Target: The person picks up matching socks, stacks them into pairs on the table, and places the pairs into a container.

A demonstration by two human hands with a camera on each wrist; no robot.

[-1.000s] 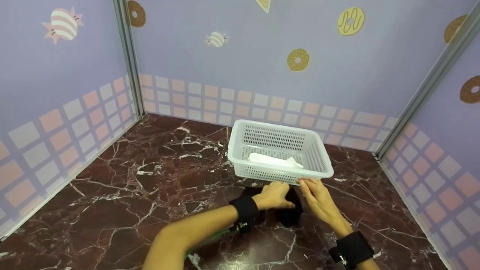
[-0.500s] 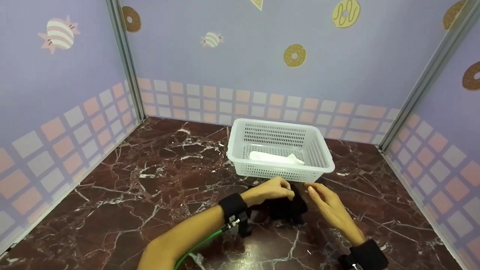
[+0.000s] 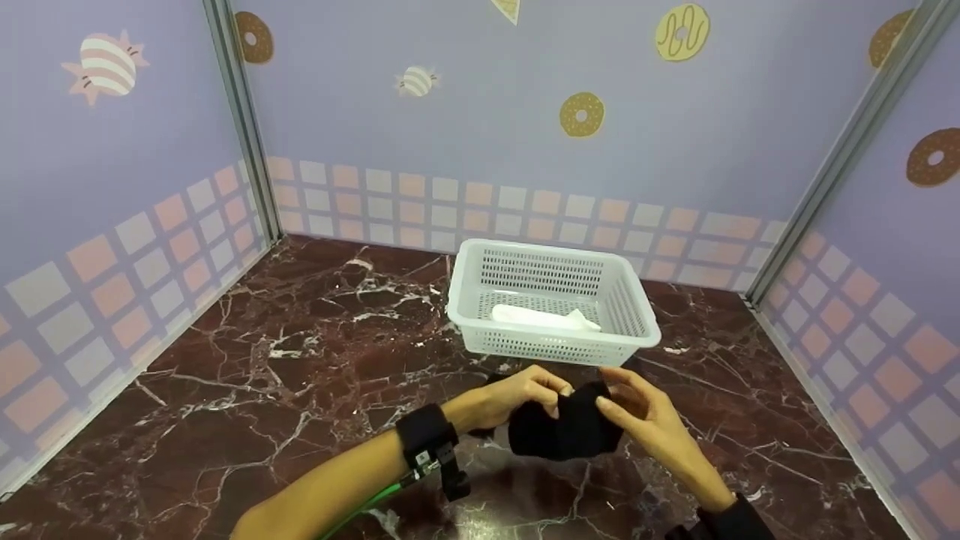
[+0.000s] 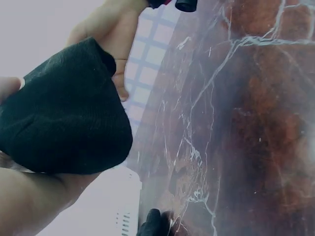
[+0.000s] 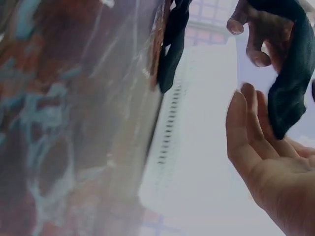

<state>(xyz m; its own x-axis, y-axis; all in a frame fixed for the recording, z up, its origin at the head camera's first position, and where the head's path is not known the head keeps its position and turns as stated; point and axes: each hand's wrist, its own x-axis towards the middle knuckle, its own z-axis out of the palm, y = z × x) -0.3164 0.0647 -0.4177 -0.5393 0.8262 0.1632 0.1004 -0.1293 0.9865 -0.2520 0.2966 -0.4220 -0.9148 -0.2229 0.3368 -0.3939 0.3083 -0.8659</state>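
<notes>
A black sock (image 3: 574, 431) of knit fabric is held above the dark marble table. My left hand (image 3: 517, 397) pinches it near its upper edge, fingers curled. In the left wrist view the sock (image 4: 69, 113) spreads wide and hides much of both hands. At its right side is my right hand (image 3: 652, 424), the thumb near the fabric and the fingers parted. The right wrist view shows that hand (image 5: 266, 147) with fairly straight fingers beside the hanging sock (image 5: 290, 93). More black fabric (image 5: 174, 49) lies on the table, partly hidden behind my left hand in the head view.
Just beyond the hands stands a white perforated plastic basket (image 3: 547, 349). A white folded cloth item, sock-like (image 3: 536, 316), lies inside it. Patterned purple panels (image 3: 487, 112) enclose the table (image 3: 337, 337) at the back and sides.
The black sock has come up off the table, pinched in my left hand. My right hand has moved from the basket's front rim back toward the sock, with its fingers parting.
</notes>
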